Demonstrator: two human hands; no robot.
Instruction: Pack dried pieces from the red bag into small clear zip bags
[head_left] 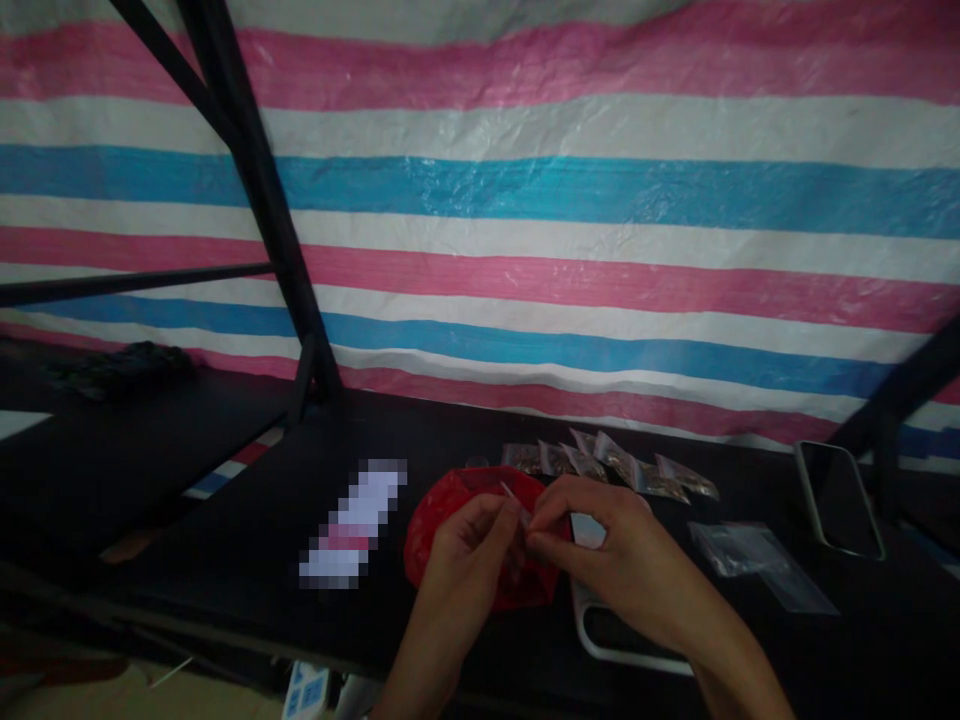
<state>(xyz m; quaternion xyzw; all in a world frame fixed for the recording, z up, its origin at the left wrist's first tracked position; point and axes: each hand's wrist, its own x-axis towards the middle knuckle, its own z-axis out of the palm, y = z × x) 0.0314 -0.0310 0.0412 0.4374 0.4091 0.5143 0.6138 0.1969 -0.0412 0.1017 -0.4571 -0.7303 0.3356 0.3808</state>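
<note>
Both my hands meet above a red plastic bag point(427, 535) that lies on the black table. My left hand point(472, 545) is closed, thumb against fingers, on a small clear plastic bag point(510, 491). My right hand point(600, 525) pinches the same bag from the other side. Fingers hide most of it, so I cannot tell what is inside. Under my right hand lies a white-edged flat device point(600, 650), which looks like a small digital scale. Behind the hands rest several filled small clear bags point(615, 460) in a row.
Flat clear bags point(757, 560) lie to the right, and a phone point(840, 500) is farther right. A blurred-out paper strip point(352, 525) is on the left. Black metal posts point(262, 200) and a striped plastic sheet point(562, 290) stand behind the black table point(247, 560).
</note>
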